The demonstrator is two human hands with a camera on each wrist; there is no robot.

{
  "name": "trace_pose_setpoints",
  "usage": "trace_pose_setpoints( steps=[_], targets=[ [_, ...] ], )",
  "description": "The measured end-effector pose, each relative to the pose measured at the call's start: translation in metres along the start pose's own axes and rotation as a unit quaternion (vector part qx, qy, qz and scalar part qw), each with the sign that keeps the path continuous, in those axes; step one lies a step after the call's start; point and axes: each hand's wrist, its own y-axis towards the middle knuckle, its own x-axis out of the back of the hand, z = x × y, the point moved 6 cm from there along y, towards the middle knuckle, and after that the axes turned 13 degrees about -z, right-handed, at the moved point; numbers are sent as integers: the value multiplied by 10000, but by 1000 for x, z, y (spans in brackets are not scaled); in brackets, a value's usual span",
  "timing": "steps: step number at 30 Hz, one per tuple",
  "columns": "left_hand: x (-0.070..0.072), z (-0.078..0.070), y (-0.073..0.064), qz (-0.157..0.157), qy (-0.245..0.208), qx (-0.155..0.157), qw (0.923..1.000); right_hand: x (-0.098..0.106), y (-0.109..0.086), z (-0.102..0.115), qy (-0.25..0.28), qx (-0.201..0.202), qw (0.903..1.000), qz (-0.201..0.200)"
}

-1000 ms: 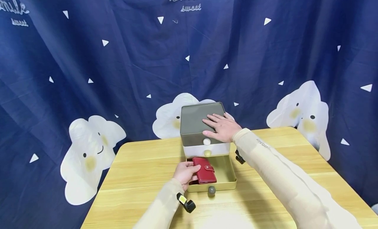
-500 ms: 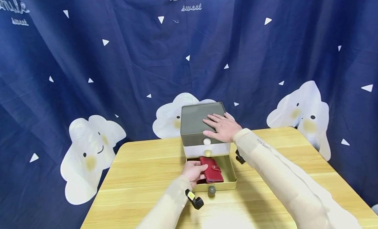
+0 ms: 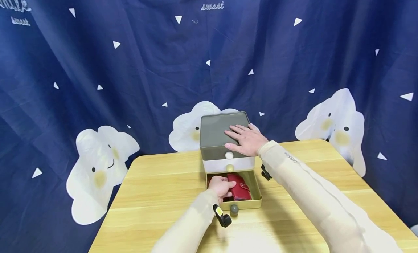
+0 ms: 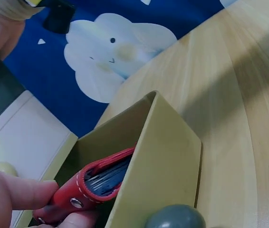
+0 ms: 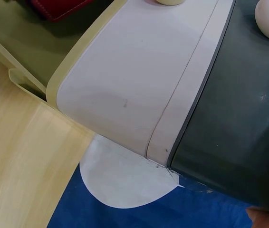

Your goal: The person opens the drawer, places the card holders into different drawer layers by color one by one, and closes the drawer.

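My left hand (image 3: 219, 186) reaches into the pulled-out bottom drawer (image 3: 249, 204) of a small drawer box. It pinches a red wallet (image 3: 241, 188) between thumb and fingers. In the left wrist view the wallet (image 4: 72, 191) has a snap strap, and cards show at its side, close to the drawer wall (image 4: 165, 152). Something dark red (image 3: 210, 178) lies at the drawer's left, partly hidden by the hand. My right hand (image 3: 249, 141) rests with spread fingers on the grey top (image 3: 215, 131) of the box.
Above the bottom drawer are a white drawer (image 3: 213, 166) with a yellowish knob and a dark grey one with a white knob (image 3: 229, 155). A grey knob (image 3: 234, 209) sticks out in front. The box stands on a wooden table (image 3: 163, 195) before a blue curtain (image 3: 147, 64).
My left hand has moved to the right inside the drawer, taking the red wallet from the left part towards the right side. The right hand stays on the box top.
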Motion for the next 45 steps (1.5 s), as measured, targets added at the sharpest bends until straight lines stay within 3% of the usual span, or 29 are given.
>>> trace_pose_setpoints(
  steps=[8,16,23,26,31,39,45],
  targets=[
    [-8,-5,-5,-175,957,-218,9950,-4,0,-3,-62,25,9999,-99],
    [-19,-9,-5,-67,1148,-328,9928,-4,0,-3,-85,16,9999,-65],
    [-26,-7,-2,-205,1553,-756,9848,-2,0,-2,-82,-6,9999,-60],
    [-25,-9,-1,-422,2130,-1061,9704,-2,-1,-2,-90,2,9999,-65],
    [-22,-15,-2,-688,3139,-1533,9345,-2,0,-2,-52,25,10000,-66],
    [-23,-15,-1,-720,3838,-1828,9023,-1,-1,-1,-18,-1,10000,-61],
    [-24,-19,-3,-902,4104,-1973,8857,-1,-1,-1,7,-14,10000,-33]
  ],
)
